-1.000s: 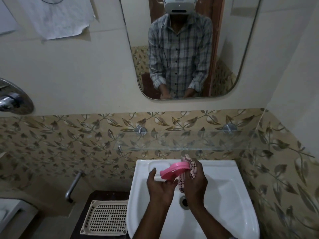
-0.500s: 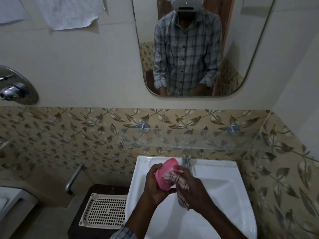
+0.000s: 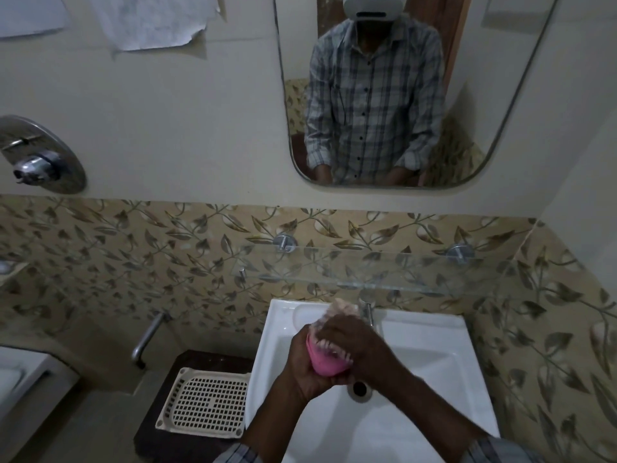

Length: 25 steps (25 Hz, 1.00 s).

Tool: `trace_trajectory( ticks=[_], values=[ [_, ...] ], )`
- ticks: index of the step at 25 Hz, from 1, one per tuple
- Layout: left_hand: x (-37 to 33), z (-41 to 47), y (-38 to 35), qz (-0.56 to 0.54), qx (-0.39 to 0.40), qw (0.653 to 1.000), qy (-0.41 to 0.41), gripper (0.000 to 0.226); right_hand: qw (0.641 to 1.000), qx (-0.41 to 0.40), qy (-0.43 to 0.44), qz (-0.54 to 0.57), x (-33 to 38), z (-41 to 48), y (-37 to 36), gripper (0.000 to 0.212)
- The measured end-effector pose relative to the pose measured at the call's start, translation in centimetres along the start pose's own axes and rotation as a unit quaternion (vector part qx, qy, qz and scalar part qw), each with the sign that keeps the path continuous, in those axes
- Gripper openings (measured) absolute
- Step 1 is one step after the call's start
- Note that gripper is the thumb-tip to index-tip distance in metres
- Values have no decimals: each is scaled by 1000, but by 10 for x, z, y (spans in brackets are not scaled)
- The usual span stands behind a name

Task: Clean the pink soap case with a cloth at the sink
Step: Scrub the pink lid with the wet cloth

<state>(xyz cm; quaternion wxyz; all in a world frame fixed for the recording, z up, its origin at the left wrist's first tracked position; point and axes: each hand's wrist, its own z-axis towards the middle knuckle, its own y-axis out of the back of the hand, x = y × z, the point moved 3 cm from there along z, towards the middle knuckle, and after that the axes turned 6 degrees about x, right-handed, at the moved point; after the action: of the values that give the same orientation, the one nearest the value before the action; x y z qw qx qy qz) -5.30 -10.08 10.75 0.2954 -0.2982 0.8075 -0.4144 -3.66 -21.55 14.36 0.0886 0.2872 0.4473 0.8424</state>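
The pink soap case (image 3: 329,360) is held over the white sink (image 3: 430,389), just above the drain (image 3: 359,388), cupped from below and the left by the left hand (image 3: 309,364), whose grip is curled around its rounded side. The right hand (image 3: 359,345) lies over the top of the case, its grip pressed closed on a pale checked cloth (image 3: 340,310) that bunches out behind the fingers near the tap (image 3: 367,307). Left of the sink, a cream perforated tray (image 3: 205,404) sits on a dark worktop (image 3: 213,359).
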Motion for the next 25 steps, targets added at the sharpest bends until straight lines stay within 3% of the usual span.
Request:
trace_trajectory(
  ticks=[3, 6, 9, 12, 16, 19, 22, 25],
  values=[
    [-2, 6, 13, 38, -33, 998, -40, 43, 1000, -15, -14, -3, -8, 7, 8, 32],
    [-5, 8, 15, 24, -28, 999, -37, 38, 995, 78, 31, -44, -6, 12, 1, 40],
    [-5, 7, 8, 60, -13, 998, -19, 47, 989, 124, -61, 50, -18, 18, 13, 37],
    [-7, 7, 5, 75, -22, 997, -17, 46, 981, 97, -109, 126, -20, 19, 29, 33],
    [-8, 0, -6, 91, -18, 996, -1, 44, 990, 106, -33, 84, -5, 25, 34, 26],
    [-1, -3, -15, 112, -10, 994, 10, 39, 996, 75, 34, -39, 1, 27, 27, 25],
    [5, -7, -17, 80, -10, 996, 22, 44, 995, 42, 22, -83, -3, 27, 23, 27],
    [4, -7, -12, 34, -11, 999, 22, 55, 992, 61, 65, -91, 0, 25, 15, 25]
  ],
)
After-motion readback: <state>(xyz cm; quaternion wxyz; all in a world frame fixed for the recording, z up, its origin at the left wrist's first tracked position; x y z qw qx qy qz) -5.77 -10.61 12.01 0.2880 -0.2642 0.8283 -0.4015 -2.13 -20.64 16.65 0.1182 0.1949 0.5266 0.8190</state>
